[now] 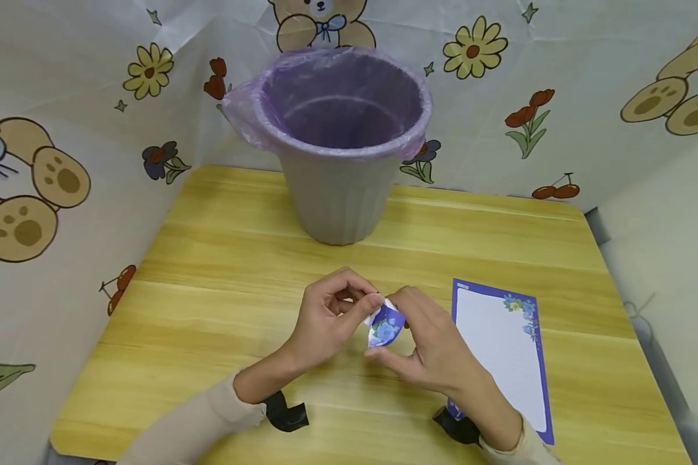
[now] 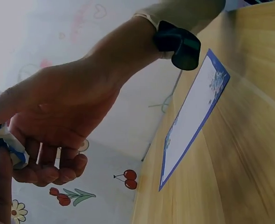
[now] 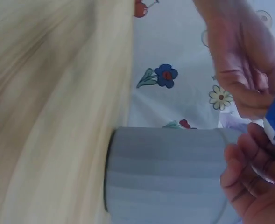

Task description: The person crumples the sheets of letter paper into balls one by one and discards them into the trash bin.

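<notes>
Folded floral paper (image 1: 387, 328) held above table (image 1: 209, 284), between both hands. Left hand (image 1: 324, 323): thumb and forefinger pinch upper-left edge, likely keeping fold from springing open. Right hand (image 1: 433, 345): fingers curled round right edge, thumb at lower corner, apparently steadying it. Bordered sheet (image 1: 497, 352) lies flat, partly behind right forearm, seemingly out of hands' way. Bin (image 1: 337, 200) stands beyond, bag (image 1: 349, 152) draped over rim, presumably anchoring it.

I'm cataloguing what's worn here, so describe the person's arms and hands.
The left hand and right hand wear no gloves. The left sleeve and right sleeve are pale beige, reaching toward the wrists. A black, curved piece shows by the left wrist, another by the right.
</notes>
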A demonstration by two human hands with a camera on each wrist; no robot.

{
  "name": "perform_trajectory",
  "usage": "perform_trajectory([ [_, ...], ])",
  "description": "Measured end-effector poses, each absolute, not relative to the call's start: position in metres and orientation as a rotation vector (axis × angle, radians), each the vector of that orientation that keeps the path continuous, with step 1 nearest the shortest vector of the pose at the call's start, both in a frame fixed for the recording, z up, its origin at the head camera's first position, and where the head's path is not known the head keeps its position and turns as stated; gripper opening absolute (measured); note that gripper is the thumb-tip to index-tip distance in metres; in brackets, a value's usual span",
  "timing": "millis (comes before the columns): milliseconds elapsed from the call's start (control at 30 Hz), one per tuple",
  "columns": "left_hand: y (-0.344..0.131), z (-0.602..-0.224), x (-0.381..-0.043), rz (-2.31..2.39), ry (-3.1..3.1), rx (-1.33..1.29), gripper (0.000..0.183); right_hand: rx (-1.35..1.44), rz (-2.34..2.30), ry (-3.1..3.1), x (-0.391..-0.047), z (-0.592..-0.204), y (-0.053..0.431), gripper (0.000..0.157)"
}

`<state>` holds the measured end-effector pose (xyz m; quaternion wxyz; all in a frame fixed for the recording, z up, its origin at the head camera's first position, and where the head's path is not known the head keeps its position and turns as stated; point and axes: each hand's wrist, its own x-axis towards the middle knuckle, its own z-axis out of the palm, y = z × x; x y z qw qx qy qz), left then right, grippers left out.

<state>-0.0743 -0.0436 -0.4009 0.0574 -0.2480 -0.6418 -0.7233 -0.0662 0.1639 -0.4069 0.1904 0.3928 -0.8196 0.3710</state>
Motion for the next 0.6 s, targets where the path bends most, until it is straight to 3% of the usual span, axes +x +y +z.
perform_trajectory([
  [133,-0.041,-0.404,-0.072,-2.157,-1.967,-0.744,0.006,1.085,1.029,-2.353,-0.066,-0.413,0.162,0.046],
  [600,-0.041,-0.421,-0.068,-2.248,-2.012,-0.762,0.004,1.256,1.079,-2.397,-0.071,-0.425,0.168,0.024],
])
